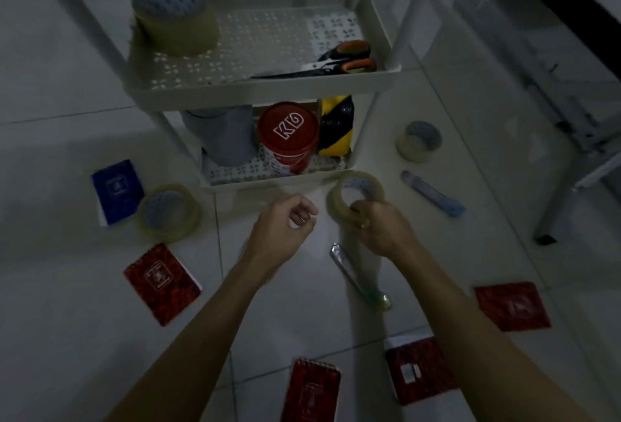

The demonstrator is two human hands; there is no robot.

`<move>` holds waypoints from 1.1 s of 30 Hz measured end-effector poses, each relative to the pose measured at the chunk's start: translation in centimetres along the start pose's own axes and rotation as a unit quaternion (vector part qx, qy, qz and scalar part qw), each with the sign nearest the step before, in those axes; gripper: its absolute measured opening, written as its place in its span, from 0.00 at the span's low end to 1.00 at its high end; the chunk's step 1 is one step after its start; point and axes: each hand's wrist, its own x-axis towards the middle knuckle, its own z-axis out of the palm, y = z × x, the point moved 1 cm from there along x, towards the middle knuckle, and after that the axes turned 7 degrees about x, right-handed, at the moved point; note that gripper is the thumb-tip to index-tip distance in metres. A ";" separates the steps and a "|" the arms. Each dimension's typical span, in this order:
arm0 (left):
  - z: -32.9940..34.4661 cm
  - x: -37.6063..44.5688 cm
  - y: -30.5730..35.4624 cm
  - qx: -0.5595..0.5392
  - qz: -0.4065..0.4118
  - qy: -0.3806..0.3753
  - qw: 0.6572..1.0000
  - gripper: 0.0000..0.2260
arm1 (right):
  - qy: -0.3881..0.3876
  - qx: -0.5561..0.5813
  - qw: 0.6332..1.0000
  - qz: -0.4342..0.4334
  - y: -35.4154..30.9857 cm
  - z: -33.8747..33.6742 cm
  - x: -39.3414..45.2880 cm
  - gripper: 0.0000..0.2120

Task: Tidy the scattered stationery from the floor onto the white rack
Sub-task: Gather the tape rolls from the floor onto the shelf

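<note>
At centre frame the right hand (379, 228) has its grip closed on a clear tape roll (356, 194), held just in front of the white rack's (268, 89) lower shelf. The left hand (285, 220) beside it is loosely curled, holding nothing, while notebooks (161, 284), cutters (433, 193) and more tape (169, 211) lie scattered on the floor (67, 321)
</note>
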 end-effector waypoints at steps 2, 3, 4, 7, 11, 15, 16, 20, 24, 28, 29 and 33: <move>0.1 0.1 0.0 0.001 0.002 -0.003 1.000 0.06 | 0.008 -0.001 1.000 -0.002 0.4 0.7 0.2 0.22; 0.0 0.1 0.0 -0.001 0.004 0.000 1.000 0.06 | 0.018 0.005 1.000 -0.009 0.3 0.7 0.2 0.22; -0.4 0.1 0.2 -0.002 0.008 0.007 1.000 0.07 | 0.034 0.016 0.999 -0.019 0.1 0.5 0.1 0.19; -3.0 -0.1 1.1 0.004 0.029 0.042 0.999 0.12 | 0.113 0.077 0.988 -0.069 -1.4 -0.7 -1.0 0.13; -8.6 -0.7 3.6 0.048 0.105 0.134 0.984 0.12 | 0.197 0.145 0.956 -0.162 -5.4 -3.3 -2.8 0.16; -14.5 -1.1 5.9 0.092 0.143 0.261 0.950 0.06 | 0.313 0.206 0.890 -0.260 -10.6 -6.7 -4.6 0.12; -15.7 -1.1 6.5 0.119 0.156 0.297 0.934 0.05 | 0.341 0.223 0.870 -0.278 -12.0 -7.7 -5.0 0.12; -19.0 -0.2 8.5 0.165 0.209 0.356 0.896 0.09 | 0.402 0.240 0.826 -0.314 -16.9 -11.2 -5.0 0.11; -20.1 2.8 9.3 0.187 0.158 0.266 0.933 0.19 | 0.400 0.210 0.845 -0.286 -20.3 -13.2 -2.4 0.12; -19.4 5.8 8.7 0.268 0.141 0.226 0.926 0.19 | 0.354 0.150 0.888 -0.254 -22.1 -14.6 2.4 0.11; -19.3 6.2 8.6 0.274 0.139 0.218 0.926 0.18 | 0.352 0.132 0.892 -0.251 -22.3 -14.9 3.5 0.09; -19.1 7.0 7.8 0.273 0.129 0.198 0.933 0.23 | 0.332 0.111 0.909 -0.228 -23.2 -15.3 6.5 0.11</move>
